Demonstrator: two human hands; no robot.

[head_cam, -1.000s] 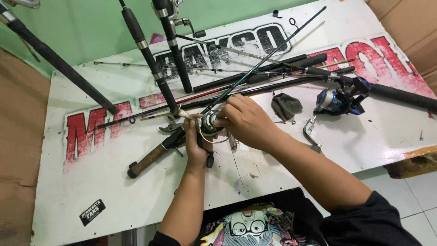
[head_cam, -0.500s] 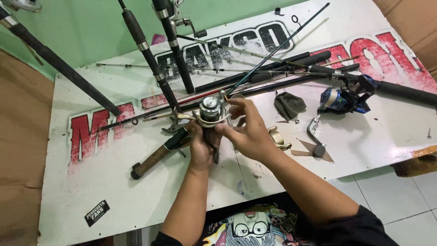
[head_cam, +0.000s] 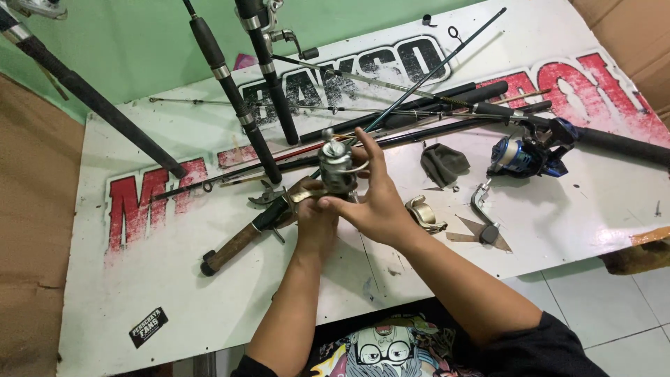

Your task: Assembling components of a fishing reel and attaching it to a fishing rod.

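Observation:
A silver and gold spinning reel (head_cam: 336, 167) stands upright above the white painted board (head_cam: 174, 279), held between both hands. My left hand (head_cam: 312, 218) grips the reel's lower body from the left. My right hand (head_cam: 373, 202) holds its right side, fingers spread up along the spool. Just left of the hands lies a rod with a cork handle (head_cam: 234, 244). A gold reel part (head_cam: 423, 213) rests on the board right of my right hand.
Several fishing rods (head_cam: 419, 112) lie across the board's far half, and others (head_cam: 234, 98) lean up at the left. A blue reel (head_cam: 520, 155), a grey cloth (head_cam: 442, 163) and a crank handle (head_cam: 483, 216) lie to the right. Cardboard flanks both sides.
Both hands have raised the reel and tipped it upright. My right hand has shifted from covering the spool to the reel's side, uncovering the gold part on the board.

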